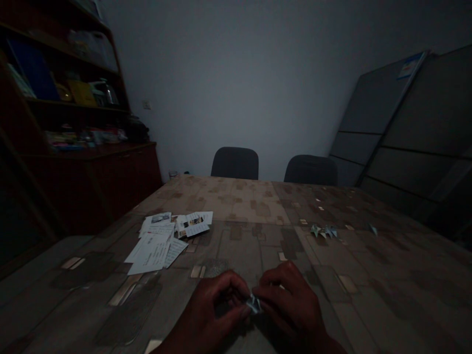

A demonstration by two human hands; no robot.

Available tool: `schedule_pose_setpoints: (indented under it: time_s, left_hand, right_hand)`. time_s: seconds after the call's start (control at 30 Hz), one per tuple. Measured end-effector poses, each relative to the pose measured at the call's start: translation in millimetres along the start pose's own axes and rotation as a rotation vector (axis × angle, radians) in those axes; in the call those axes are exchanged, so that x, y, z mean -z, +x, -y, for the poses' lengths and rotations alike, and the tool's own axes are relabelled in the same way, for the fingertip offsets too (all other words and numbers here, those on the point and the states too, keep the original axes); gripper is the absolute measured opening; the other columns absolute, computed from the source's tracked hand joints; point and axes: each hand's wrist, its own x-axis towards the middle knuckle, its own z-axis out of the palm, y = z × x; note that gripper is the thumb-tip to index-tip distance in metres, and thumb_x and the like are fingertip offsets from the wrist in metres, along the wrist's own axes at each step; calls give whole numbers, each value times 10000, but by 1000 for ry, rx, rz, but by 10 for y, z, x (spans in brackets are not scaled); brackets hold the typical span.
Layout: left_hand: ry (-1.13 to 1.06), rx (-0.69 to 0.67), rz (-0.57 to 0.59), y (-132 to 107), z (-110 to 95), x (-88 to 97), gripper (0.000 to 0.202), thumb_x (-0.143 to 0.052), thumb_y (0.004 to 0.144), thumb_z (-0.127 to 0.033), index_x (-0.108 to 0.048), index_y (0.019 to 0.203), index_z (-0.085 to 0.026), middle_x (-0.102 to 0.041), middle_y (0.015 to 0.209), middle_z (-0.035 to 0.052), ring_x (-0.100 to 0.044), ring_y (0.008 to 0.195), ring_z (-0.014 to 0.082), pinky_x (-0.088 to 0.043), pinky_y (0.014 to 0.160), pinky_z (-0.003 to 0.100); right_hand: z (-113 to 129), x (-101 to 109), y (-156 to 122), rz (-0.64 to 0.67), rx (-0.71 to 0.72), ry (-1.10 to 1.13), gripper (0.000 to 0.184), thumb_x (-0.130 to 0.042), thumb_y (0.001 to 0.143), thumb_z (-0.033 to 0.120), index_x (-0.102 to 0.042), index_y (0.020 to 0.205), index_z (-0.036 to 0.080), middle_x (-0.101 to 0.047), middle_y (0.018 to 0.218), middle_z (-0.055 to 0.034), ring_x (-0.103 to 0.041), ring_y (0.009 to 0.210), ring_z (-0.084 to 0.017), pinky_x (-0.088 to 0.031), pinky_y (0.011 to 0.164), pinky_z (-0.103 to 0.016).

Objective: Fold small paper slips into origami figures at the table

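Note:
Between my two hands, just above the near part of the table, is a small folded piece of pale paper (253,304). My left hand (216,309) pinches its left side between thumb and forefinger. From the other side, the fingertips of my right hand (291,300) close on the paper, near its upper right edge. Fingers cover much of the piece, and its full shape is hidden in the dim light. Farther off to the right stand several small folded paper figures (323,231), bunched together. One more folded paper piece (373,229) lies apart from them.
Printed paper sheets (153,250) lie in a loose pile on the left of the patterned tablecloth (243,201). Two dark chairs (235,163) stand at the far edge. A crowded shelf cabinet (88,157) is on the left, grey panels (372,108) on the right.

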Motion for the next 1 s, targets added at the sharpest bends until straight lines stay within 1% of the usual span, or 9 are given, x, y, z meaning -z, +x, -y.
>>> schedule_pose_setpoints:
  time_s: [0.07,0.2,0.4,0.6,0.7,0.8,0.87,1.0]
  left_hand:
    - [33,-1,-9,4,10,6,63,-620,753,-127,-618,746,-189,-684,634,-13,-648,608,155,-485,593,255]
    - [171,-61,-54,9,-7,12,80,-620,758,-124,-645,719,-189,-687,635,-16,-647,621,149,-469,602,247]
    - [308,-163,-137,14,-8,12,76,-644,747,-136,-669,699,-190,-685,629,-20,-626,597,138,-452,585,229]
    - [353,-257,-140,-15,81,29,82,-659,779,-133,-686,751,-204,-702,680,-22,-646,638,138,-466,624,224]
    - [355,-235,-188,-11,65,31,94,-651,782,-134,-691,739,-207,-711,674,-15,-658,632,149,-477,618,231]
    - [366,-219,-219,-1,46,29,101,-655,779,-131,-707,734,-205,-735,681,-3,-685,643,164,-491,621,237]
    - [372,-222,-233,-4,56,29,103,-660,779,-130,-714,740,-209,-747,691,1,-695,648,168,-500,624,239]
    - [373,-203,-252,-26,90,27,83,-675,790,-159,-717,747,-217,-752,690,2,-698,634,167,-513,613,238]
  right_hand:
    - [26,8,22,0,4,9,154,-537,972,205,-681,953,157,-644,788,-74,-541,716,-199,-424,648,-325]
    - [95,9,76,-25,-19,85,243,-488,1008,237,-693,911,148,-646,738,-68,-567,688,-188,-440,634,-319]
    - [115,-36,81,-37,-69,139,221,-503,1004,227,-706,954,153,-668,763,-78,-592,703,-191,-472,629,-310]
    - [120,-70,76,-68,-147,165,238,-526,1001,276,-720,906,174,-685,724,-55,-618,664,-182,-473,608,-300]
    - [139,-77,80,-56,-188,211,249,-491,1013,290,-724,987,206,-707,770,-55,-641,698,-187,-497,619,-300]
    - [150,-97,72,-55,-188,218,260,-479,1011,343,-700,1068,217,-712,817,-63,-653,736,-204,-516,647,-334]
    - [150,-120,61,-76,-179,194,243,-503,1000,356,-691,1077,221,-714,824,-62,-656,732,-208,-520,641,-344]
    - [146,-156,48,-121,-166,170,187,-527,995,299,-690,1061,234,-710,795,-48,-651,700,-197,-520,606,-327]
